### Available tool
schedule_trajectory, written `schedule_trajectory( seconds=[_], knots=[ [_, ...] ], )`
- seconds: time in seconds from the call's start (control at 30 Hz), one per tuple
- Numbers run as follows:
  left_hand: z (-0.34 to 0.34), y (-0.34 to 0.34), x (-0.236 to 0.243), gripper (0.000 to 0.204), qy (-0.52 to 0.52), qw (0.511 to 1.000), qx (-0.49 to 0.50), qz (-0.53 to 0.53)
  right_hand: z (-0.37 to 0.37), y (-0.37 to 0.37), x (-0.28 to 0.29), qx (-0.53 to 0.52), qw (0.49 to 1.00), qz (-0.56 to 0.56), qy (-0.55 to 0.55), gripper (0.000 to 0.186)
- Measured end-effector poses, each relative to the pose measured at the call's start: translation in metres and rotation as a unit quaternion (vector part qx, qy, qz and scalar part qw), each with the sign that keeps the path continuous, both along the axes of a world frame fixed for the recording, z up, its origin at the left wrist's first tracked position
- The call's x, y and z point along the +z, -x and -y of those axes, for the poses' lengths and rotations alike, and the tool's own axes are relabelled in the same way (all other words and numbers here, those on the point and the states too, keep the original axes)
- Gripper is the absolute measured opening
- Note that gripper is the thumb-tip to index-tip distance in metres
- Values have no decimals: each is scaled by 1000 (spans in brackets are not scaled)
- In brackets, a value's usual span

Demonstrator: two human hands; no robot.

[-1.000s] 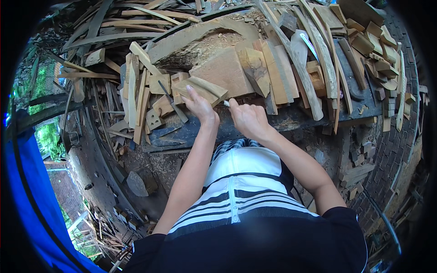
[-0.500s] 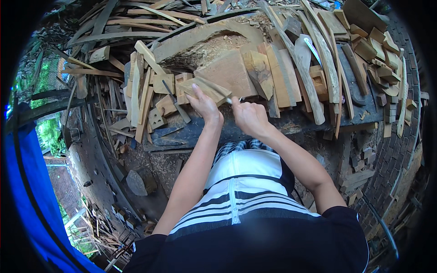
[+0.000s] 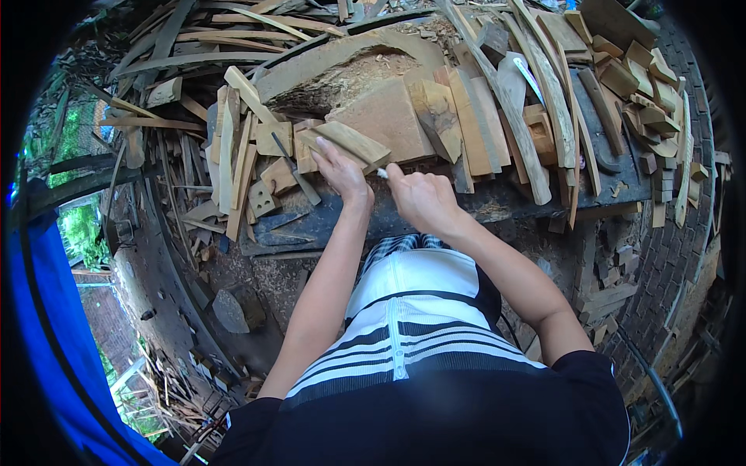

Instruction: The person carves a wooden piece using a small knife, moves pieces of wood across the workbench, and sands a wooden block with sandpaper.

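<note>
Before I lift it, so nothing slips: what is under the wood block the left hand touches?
The wood block lies on smaller wood scraps; the left hand covers its near end, hiding what's beneath there.

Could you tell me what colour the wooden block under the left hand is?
The wooden block is pale tan, seen best in the head view.

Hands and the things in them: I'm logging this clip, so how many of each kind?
Hands: 2 (left hand, right hand)
Wood block under the left hand: 1
Small white tool in the right hand: 1
Total: 4
</note>
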State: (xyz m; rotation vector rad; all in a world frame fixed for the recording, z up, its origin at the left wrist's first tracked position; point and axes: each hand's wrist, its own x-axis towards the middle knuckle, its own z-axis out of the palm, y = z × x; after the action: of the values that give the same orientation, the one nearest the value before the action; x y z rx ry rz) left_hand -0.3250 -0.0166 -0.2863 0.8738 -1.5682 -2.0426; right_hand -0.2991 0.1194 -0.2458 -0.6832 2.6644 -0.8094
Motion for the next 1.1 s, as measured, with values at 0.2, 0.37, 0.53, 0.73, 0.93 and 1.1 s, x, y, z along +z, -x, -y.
schedule_trajectory(
  seconds=[0.2,0.37,0.53,0.73,0.93,1.1],
  knots=[
    [5,9,-11,59,98,991,-31,81,3,6,-15,-17,1000,7,-9,15],
    [3,8,-7,64,57,997,-50,23,3,6,-27,-44,998,43,2,17],
    [8,9,-11,64,89,993,-51,63,8,7,-9,-3,999,44,10,17],
    [-2,12,0,66,73,989,-50,117,2,23,-43,-45,996,70,-10,20],
    [16,10,-11,60,47,991,-114,45,5,10,3,11,997,74,34,20],
    [-5,20,-13,58,118,989,-46,73,2,23,-43,-42,995,91,2,21]
  ],
)
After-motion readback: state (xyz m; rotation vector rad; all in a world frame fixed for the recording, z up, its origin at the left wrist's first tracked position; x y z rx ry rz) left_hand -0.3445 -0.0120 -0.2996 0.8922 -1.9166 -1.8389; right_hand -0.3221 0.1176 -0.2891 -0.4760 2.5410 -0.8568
